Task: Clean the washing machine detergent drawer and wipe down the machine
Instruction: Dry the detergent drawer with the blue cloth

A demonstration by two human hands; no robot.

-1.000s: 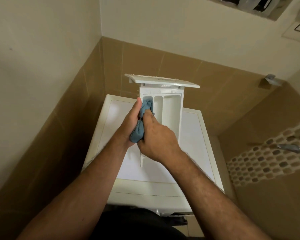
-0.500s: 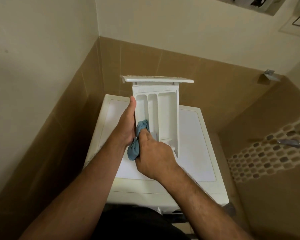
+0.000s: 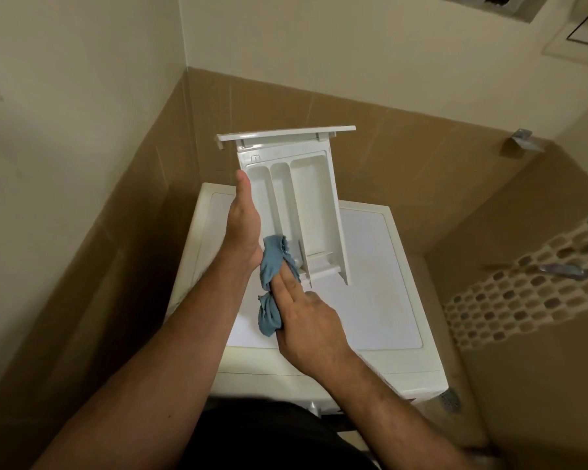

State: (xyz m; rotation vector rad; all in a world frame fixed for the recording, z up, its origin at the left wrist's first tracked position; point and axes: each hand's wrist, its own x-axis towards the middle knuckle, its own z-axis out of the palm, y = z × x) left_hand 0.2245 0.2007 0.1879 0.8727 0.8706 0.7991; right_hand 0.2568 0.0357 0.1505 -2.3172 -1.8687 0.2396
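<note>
My right hand (image 3: 306,320) had its first two fingers stretched out straight, pressing the blue cloth (image 3: 273,266) into the near end of the detergent drawer (image 3: 306,198); the rest of the cloth hung bunched down past my palm, and I could not tell how my thumb lay. My left hand (image 3: 243,228) gripped the drawer's left wall, thumb lying up along the edge, fingers hidden behind it. The drawer was out of the machine and held tilted up above the washing machine (image 3: 381,300), its front panel at the far, upper end, its open side towards me.

The drawer had three compartments side by side, the right one widest. Above the cloth all three looked white, with no detergent or water that I could see. The cloth covered the near end of the left and middle ones, close to the small fittings at the drawer's near end.

I judged the drawer cleaning to be well along, the near end being the part in hand. Putting the drawer back and wiping down the machine's lid and front were, as far as I could judge, left to do.
</note>
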